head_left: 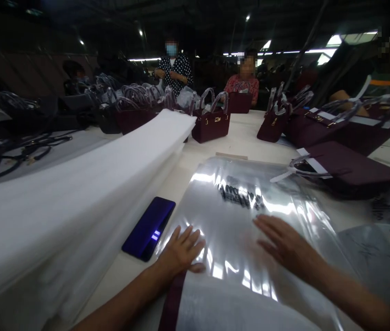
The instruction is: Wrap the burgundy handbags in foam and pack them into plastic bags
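A stack of clear plastic bags (222, 230) with dark printed lettering lies flat on the table in front of me. My left hand (181, 250) rests on its left edge, fingers spread and holding nothing. My right hand (281, 239) is stretched out over the right half of the plastic, fingers apart; whether it touches the surface I cannot tell. At the bottom, a whitish sheet (222, 303) covers something maroon (172, 299), of which only a strip shows. A blue phone (149, 228) lies just left of my left hand.
A long stack of white foam sheets (88, 184) runs along the left. Maroon handbags with wrapped handles stand beyond, one handbag (212, 124) upright in the middle and another handbag (350, 168) lying at right. Dark straps (25, 149) lie far left. People are behind the table.
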Motion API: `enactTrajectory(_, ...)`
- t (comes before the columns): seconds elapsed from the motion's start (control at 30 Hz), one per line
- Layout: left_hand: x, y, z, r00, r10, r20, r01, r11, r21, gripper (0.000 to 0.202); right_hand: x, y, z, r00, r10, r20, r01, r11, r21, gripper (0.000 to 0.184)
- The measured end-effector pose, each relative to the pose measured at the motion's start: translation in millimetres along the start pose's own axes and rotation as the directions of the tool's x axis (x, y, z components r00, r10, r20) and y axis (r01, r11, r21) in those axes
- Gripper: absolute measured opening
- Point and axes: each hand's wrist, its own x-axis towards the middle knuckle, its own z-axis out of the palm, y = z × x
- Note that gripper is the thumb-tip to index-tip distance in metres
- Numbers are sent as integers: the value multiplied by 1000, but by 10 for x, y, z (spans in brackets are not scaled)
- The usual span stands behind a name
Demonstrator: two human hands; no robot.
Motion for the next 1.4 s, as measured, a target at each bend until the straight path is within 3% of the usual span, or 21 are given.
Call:
enactTrajectory(0.07,7,13,-99,993,-2,117,10,998,-62,49,-283,-382,83,983,-183,11,181,979,95,45)
enactTrajectory(0.13,-8,21,-213,963,85,257,-41,984,-172,53,-570,-530,135,976,-220,7,217,969,119,51)
enactTrajectory(0.23,-44,16,-332,917,204,343,-108,955,-277,51,-960,-475,150,979,-192,65,183,975,130,56)
enactTrajectory(0.4,-32,-30,-273,923,177,342,-81,957,-278,38,-1276,-379,87,956,-194,219,177,980,94,58)
enactTrajectory(0.5,39,-64,-163,933,142,329,-55,964,-261,35,-1172,-338,89,963,-160,217,155,987,40,53)
enactTrajectory(0.6,103,-101,-109,937,163,309,-85,964,-253,33,-983,-280,156,989,-81,124,84,996,-21,44)
enactTrajectory(0.73,142,-152,-136,937,207,280,-142,961,-237,24,-872,-289,256,996,-86,-5,86,995,-41,29)
enactTrajectory(0.83,207,-175,-170,946,182,269,-125,968,-216,19,-888,-344,260,994,-93,-62,91,996,-22,27)
enactTrajectory(0.9,285,-173,-194,952,156,263,-102,972,-211,20,-874,-369,216,997,-33,-76,33,999,-6,27)
enactTrajectory(1.0,415,-152,-225,950,171,261,-113,968,-225,35,-767,-364,98,996,89,-31,-88,996,33,26)
enactTrajectory(1.13,514,-163,-229,932,209,296,-142,962,-232,14,-593,-303,-97,985,140,103,-152,981,119,27)
enactTrajectory(1.23,519,-205,-234,928,188,322,-117,967,-228,20,-542,-256,-238,973,150,174,-180,968,173,28)
enactTrajectory(1.3,511,-222,-257,924,190,331,-111,963,-244,25,-523,-232,-324,950,221,223,-271,935,227,27)
enactTrajectory(1.4,513,-214,-300,917,205,343,-113,956,-270,44,-466,-201,-430,879,336,340,-439,847,299,26)
